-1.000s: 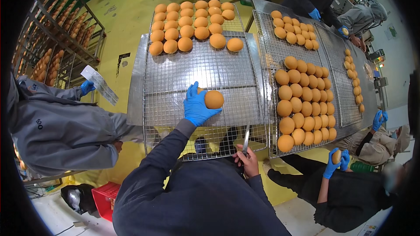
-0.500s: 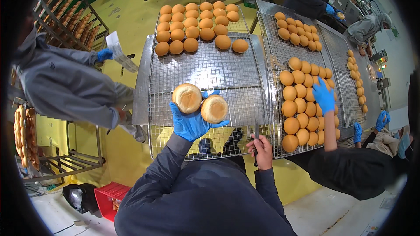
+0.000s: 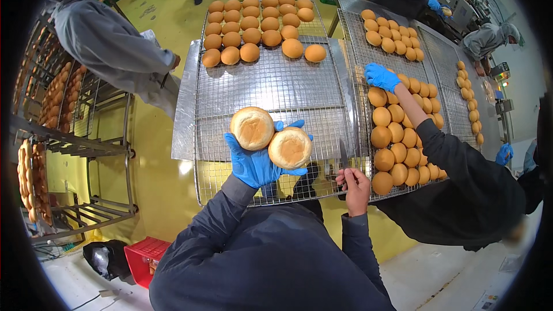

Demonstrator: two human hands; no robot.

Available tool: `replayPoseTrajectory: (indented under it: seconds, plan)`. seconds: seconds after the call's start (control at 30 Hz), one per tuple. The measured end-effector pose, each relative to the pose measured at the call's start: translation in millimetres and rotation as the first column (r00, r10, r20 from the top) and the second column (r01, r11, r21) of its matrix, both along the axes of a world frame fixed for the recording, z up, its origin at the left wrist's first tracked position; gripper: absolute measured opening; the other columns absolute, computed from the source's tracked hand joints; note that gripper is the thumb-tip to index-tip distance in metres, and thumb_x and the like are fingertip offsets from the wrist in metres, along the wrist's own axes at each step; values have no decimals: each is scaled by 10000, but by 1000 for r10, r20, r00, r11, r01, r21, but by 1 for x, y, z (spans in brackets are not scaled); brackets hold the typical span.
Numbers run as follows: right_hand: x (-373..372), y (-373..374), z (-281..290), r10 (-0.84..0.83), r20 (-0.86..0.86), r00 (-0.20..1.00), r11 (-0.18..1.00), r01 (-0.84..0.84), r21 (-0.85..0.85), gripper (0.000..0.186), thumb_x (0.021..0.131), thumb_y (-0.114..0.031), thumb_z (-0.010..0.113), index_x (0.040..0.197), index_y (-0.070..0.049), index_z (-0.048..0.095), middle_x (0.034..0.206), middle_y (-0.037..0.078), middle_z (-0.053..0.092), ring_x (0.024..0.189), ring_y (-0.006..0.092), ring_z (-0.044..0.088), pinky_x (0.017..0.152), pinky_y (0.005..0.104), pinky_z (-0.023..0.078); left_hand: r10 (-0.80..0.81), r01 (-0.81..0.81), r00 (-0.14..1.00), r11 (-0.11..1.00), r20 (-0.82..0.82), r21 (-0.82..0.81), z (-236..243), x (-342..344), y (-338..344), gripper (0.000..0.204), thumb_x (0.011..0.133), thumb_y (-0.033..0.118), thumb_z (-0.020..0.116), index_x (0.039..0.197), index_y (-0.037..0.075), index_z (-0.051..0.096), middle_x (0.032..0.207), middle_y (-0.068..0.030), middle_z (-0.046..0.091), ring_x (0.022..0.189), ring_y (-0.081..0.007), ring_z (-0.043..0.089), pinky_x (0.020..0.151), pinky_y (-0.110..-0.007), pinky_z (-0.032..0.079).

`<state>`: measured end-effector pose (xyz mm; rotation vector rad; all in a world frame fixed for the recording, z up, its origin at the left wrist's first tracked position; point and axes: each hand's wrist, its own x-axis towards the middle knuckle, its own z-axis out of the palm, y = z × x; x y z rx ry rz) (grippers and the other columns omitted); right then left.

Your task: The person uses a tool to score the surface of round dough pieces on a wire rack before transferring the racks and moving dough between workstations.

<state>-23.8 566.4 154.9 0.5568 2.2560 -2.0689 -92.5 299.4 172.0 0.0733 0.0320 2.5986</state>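
Two round golden buns, a left bun (image 3: 252, 128) and a right bun (image 3: 290, 148), rest side by side in my left hand (image 3: 250, 164), which wears a blue glove. Their pale undersides, browned in the middle, face up. The gloved fingers curl round them from below and between. My bare right hand (image 3: 355, 187) grips a knife (image 3: 344, 155), its narrow blade pointing away from me; the fingers hide most of the handle. Beneath both hands lies a wire rack (image 3: 224, 101) on a metal table (image 3: 184, 129).
Rows of buns (image 3: 250, 20) cover the rack's far end. At the right, a co-worker's gloved hand (image 3: 381, 76) reaches over another bun-filled rack (image 3: 360, 63). A person in grey (image 3: 109, 40) stands left beside tall trolleys (image 3: 86, 144). A red crate (image 3: 144, 259) sits lower left.
My left hand has shifted slightly right with both buns. My right hand has moved a little right with the knife. The co-worker's hand has swung left; the person in grey has moved farther off.
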Motion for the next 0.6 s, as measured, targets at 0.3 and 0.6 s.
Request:
replayPoseTrajectory:
  seconds: [0.3, 0.6]
  plan:
    - [-9, -31, 81, 301, -287, 910, 801, -78, 593, 105, 855, -59, 647, 862, 31, 701, 750, 139, 676, 648, 207, 642, 602, 297, 471, -3, -27, 994, 965, -113, -262, 17, 3, 15, 1109, 606, 887, 584, 1370, 97, 440, 1553, -208, 203, 1401, -471, 258, 970, -821, 267]
    - [-35, -21, 107, 348, -207, 914, 665, -85, 742, 104, 826, -100, 692, 794, -2, 705, 687, 148, 640, 622, 314, 619, 563, 354, 459, 21, -23, 1000, 920, -9, -392, 17, 1, 23, 1013, 703, 857, 521, 1359, 89, 452, 1507, -193, 306, 1372, -412, 349, 1013, -752, 307]
